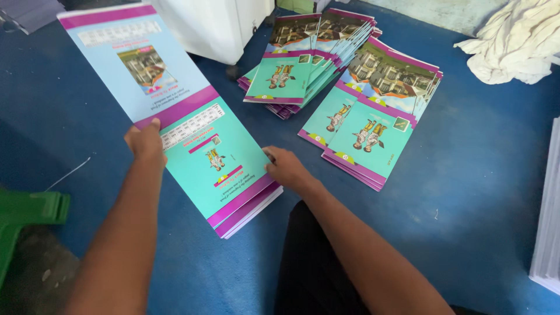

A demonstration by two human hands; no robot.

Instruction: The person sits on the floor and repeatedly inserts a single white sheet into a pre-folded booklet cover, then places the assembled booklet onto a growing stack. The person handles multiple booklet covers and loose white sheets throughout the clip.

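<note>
Blue carpet floor (478,175) all round, and I'm looking down at a stack of unfolded booklet sheets (198,134), teal and light blue with purple bands, running from 11 o'clock down to centre. My left hand (146,143) pinches the stack's left edge at the purple middle band, thumb on top, closed on the paper. My right hand (286,166) sits at the right edge of the teal half, fingers curled against the side; I can't tell if it grips or just presses. At 1 o'clock, well apart from my hands, lie two piles of folded booklets (361,116), the farther pile fanned out. White cloth (513,41) at 2 o'clock, white box (216,26) at 12, green plastic thing (29,213) at 9, edge of a white paper stack (548,221) at 3. I'd judge the step is squaring the sheets: best to keep both hands opposite each other on the edges, tap the near end flush where the lower sheets stick out, and hold the band lines matched so nothing slides.
</note>
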